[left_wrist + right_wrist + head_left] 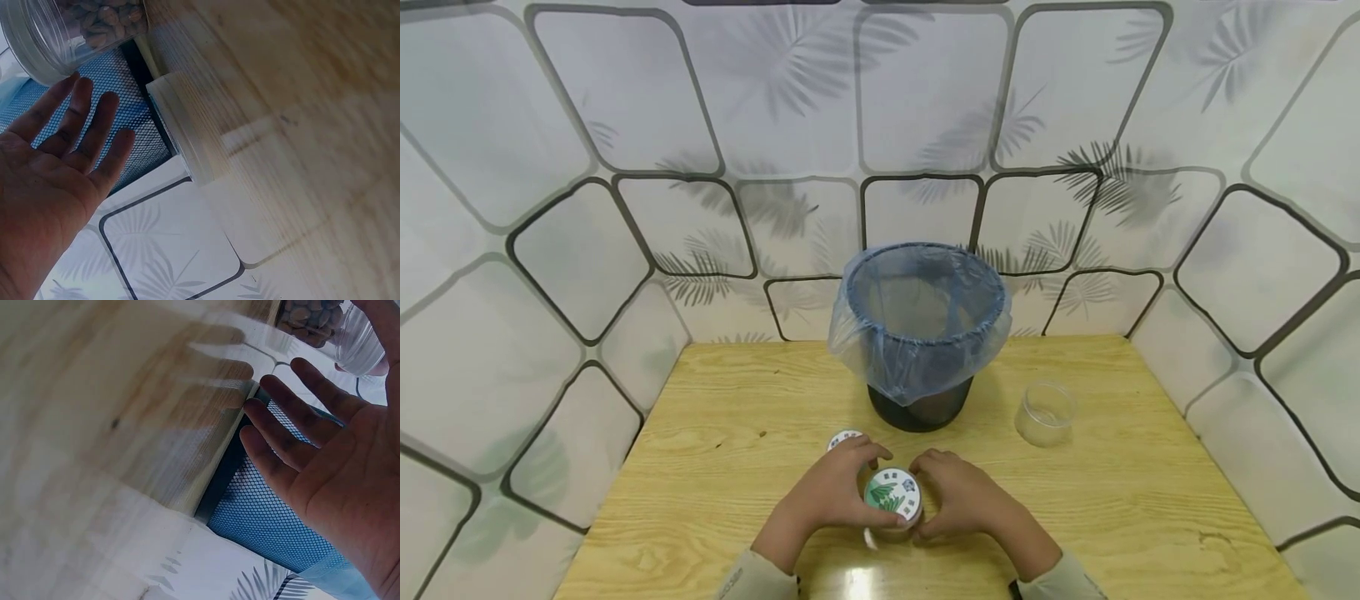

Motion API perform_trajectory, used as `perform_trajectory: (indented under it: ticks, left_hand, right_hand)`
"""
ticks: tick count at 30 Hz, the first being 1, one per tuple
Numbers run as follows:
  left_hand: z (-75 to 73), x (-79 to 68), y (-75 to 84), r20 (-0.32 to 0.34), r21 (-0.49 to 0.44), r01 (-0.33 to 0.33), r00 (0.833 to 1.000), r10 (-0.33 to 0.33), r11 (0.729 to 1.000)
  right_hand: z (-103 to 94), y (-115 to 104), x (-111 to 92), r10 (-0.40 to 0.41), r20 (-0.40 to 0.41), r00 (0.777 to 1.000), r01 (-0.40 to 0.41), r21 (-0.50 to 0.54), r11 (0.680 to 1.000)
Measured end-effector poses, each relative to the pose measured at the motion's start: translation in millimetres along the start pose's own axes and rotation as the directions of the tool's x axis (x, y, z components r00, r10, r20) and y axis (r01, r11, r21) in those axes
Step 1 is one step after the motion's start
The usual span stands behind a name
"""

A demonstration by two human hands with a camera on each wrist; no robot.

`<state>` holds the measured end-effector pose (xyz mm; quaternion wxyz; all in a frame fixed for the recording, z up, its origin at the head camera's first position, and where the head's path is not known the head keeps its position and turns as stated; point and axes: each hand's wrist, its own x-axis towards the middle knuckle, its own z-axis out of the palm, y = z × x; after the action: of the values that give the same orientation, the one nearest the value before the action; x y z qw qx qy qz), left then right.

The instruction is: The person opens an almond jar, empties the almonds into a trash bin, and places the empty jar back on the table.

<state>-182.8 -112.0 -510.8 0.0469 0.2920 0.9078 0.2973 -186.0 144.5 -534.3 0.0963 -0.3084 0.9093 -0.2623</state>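
A clear jar of brown nuts, almond-like in shape, stands between both hands; its white lid (892, 493) with green leaf print faces up in the head view. The nuts (112, 25) show through the wall in the left wrist view. My left hand (831, 492) holds the jar at its top, thumb along the front and index finger behind. On the other side, my right hand (962, 496) curves loosely near the jar, its fingers spread and relaxed in the right wrist view. A second round lid (844, 437) lies past my left hand, partly hidden by it.
Behind the jar stands a dark mesh bin (917, 408) lined with a thin blue bag (910, 367). A clear plastic cup (1045, 414) is on the right of the wooden table (737, 467). Patterned walls (797, 217) enclose the back and sides.
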Motion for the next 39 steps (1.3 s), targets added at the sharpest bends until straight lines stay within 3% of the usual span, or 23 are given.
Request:
perform_trajectory:
  ticks: [24, 39]
  left_hand:
    - [4.2, 0.0, 0.3, -0.025, -0.06, -0.076, 0.997, 0.075, 0.995]
    - [3.7, 2.5, -0.7, 0.008, -0.051, -0.071, 0.997, 0.071, 0.996]
  right_hand:
    - [6.4, -3.9, 6.0, -0.024, 0.014, 1.0, 0.024, 0.017, 1.0]
    - [4.3, -4.6, 6.3, -0.032, 0.038, 0.999, 0.03, 0.037, 0.999]
